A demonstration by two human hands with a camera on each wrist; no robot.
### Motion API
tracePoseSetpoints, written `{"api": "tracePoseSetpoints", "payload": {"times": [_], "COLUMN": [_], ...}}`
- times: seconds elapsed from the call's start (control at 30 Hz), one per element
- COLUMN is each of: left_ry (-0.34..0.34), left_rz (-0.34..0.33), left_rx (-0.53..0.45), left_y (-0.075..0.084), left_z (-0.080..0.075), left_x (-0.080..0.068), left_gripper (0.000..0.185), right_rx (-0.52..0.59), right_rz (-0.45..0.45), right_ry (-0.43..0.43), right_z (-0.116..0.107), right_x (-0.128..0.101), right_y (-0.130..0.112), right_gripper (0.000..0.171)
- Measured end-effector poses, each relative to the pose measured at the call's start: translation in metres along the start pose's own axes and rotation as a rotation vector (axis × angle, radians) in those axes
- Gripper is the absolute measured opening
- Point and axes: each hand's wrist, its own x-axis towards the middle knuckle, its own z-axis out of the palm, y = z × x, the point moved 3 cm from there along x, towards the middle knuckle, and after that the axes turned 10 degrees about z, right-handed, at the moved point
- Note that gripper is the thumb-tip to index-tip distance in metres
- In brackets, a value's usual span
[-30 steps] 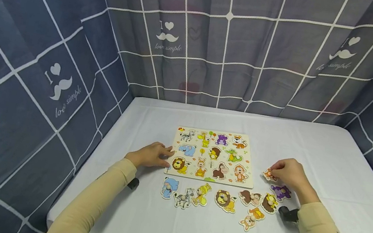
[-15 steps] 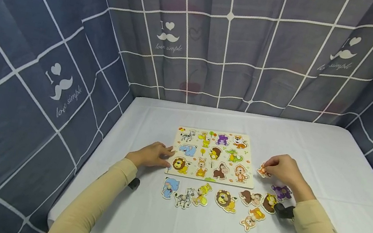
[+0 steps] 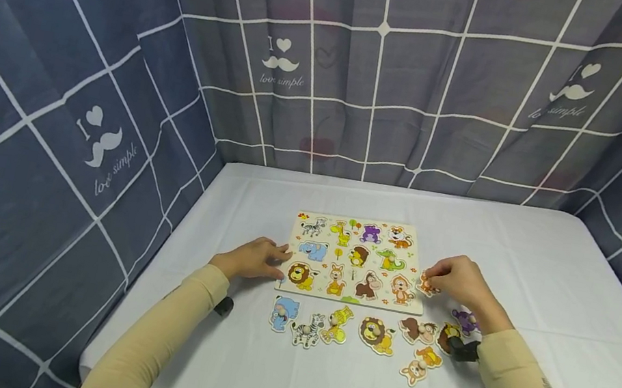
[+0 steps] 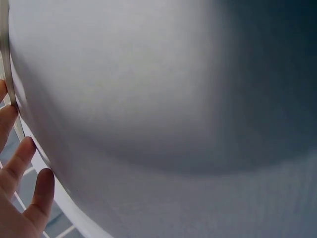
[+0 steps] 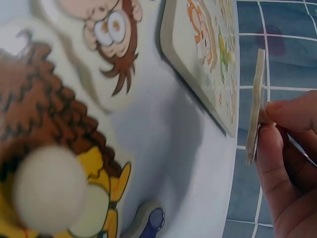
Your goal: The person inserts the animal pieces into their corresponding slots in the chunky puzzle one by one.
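A wooden animal puzzle board (image 3: 321,282) lies on the white table. My left hand (image 3: 254,258) rests at its left side, thumb and fingertips against the edge. In the left wrist view, the spread fingers (image 4: 42,191) touch along that edge. My right hand (image 3: 465,281) pinches an orange-and-white animal puzzle piece (image 3: 426,285) just over the board's right edge. Seen from the right wrist, the piece (image 5: 254,109) stands edge-on between thumb and fingers, its picture turned away. The crocodile (image 3: 390,261) shows a knob in the right wrist view.
Loose knobbed pieces lie in front of the board: elephant (image 3: 283,315), zebra (image 3: 307,330), giraffe (image 3: 336,324), lion (image 3: 376,335), ape (image 3: 417,331), kangaroo (image 3: 420,365). A hedgehog (image 3: 447,336) and a purple piece (image 3: 466,320) lie under the right forearm. Grid-patterned curtains (image 3: 345,68) surround the table.
My right hand has moved left with the orange-and-white puzzle piece, from beside the board to its right edge. My left hand stays at the board's left edge.
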Motion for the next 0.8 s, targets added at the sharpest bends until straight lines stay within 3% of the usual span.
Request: {"api": "tracePoseSetpoints", "payload": {"times": [0.4, 0.8], "left_ry": [-0.001, 0.008], "left_rz": [-0.036, -0.017], "left_rx": [-0.032, -0.027], "left_y": [0.0, 0.003], "left_z": [0.001, -0.001], "left_x": [-0.001, -0.002], "left_gripper": [0.064, 0.063], "right_rx": [0.026, 0.035], "right_rz": [-0.063, -0.1], "right_ry": [-0.064, -0.127], "right_z": [0.013, 0.022], "right_x": [0.002, 0.003], "right_y": [-0.011, -0.019], "right_gripper": [0.008, 0.008]}}
